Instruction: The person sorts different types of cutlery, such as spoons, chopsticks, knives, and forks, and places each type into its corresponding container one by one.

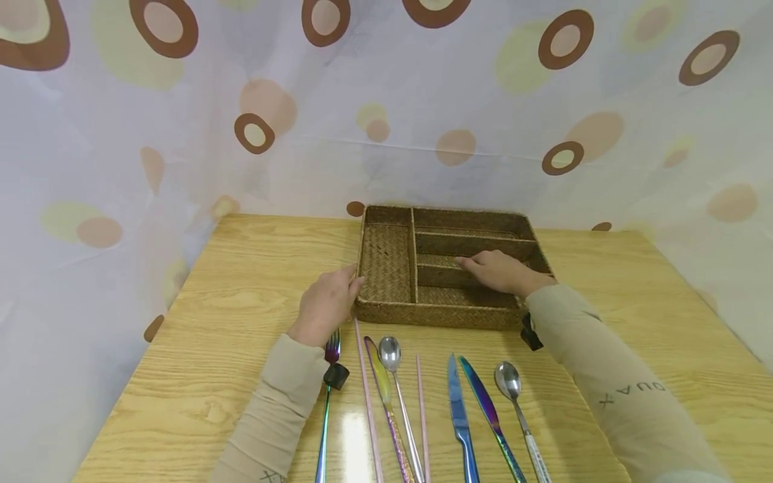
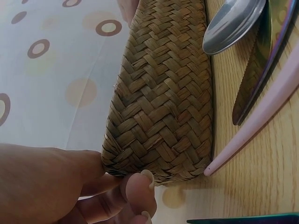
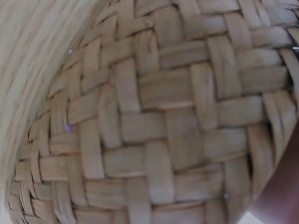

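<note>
A brown woven tray (image 1: 386, 314) with several compartments stands at the back of the table. At its left side my left hand (image 1: 329, 302) grips the wall near the front corner; the left wrist view shows bent fingers (image 2: 140, 193) against the outside of the woven wall. My right hand (image 1: 498, 270) reaches over the tray's right side, with a finger extended above the middle compartment. Nothing is visible in that hand, though its underside is hidden. The tray's wall (image 3: 154, 121) fills most of the right wrist view.
Cutlery lies before the tray: a fork (image 1: 327, 409) under the left wrist, pink chopsticks (image 1: 367, 396), a gold-purple knife (image 1: 382, 379), a spoon (image 1: 390, 354), a blue knife (image 1: 459, 412), a rainbow knife (image 1: 483, 399) and another spoon (image 1: 508, 381). A patterned curtain (image 1: 423, 100) hangs behind.
</note>
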Demonstrator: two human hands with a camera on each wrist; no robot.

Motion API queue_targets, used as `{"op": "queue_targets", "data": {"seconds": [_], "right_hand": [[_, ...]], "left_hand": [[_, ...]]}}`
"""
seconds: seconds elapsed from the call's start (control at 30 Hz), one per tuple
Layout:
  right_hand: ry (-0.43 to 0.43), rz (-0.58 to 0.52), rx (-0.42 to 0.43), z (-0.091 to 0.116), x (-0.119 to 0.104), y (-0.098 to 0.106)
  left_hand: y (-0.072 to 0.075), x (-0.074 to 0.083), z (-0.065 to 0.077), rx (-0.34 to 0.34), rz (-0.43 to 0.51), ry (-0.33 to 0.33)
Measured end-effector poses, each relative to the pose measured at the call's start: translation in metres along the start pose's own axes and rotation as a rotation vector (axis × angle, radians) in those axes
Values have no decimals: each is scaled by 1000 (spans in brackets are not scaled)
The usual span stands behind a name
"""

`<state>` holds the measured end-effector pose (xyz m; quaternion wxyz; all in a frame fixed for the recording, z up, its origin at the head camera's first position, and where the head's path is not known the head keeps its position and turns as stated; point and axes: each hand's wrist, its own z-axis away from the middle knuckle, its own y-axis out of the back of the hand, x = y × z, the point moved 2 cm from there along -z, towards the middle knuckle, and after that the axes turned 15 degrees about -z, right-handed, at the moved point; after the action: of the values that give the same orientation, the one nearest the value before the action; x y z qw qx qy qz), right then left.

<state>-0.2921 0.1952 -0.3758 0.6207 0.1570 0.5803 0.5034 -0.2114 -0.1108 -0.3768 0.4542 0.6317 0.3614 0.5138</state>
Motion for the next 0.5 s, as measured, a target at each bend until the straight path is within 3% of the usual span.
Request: {"op": "queue_targets", "data": {"seconds": [0.23,0.5], "right_hand": [[1,-4,28,6,2,-1],[177,-2,197,26,-8,5]], "left_hand": [[0,2,1,1,17,-1],[0,2,1,-20,28,9]]}}
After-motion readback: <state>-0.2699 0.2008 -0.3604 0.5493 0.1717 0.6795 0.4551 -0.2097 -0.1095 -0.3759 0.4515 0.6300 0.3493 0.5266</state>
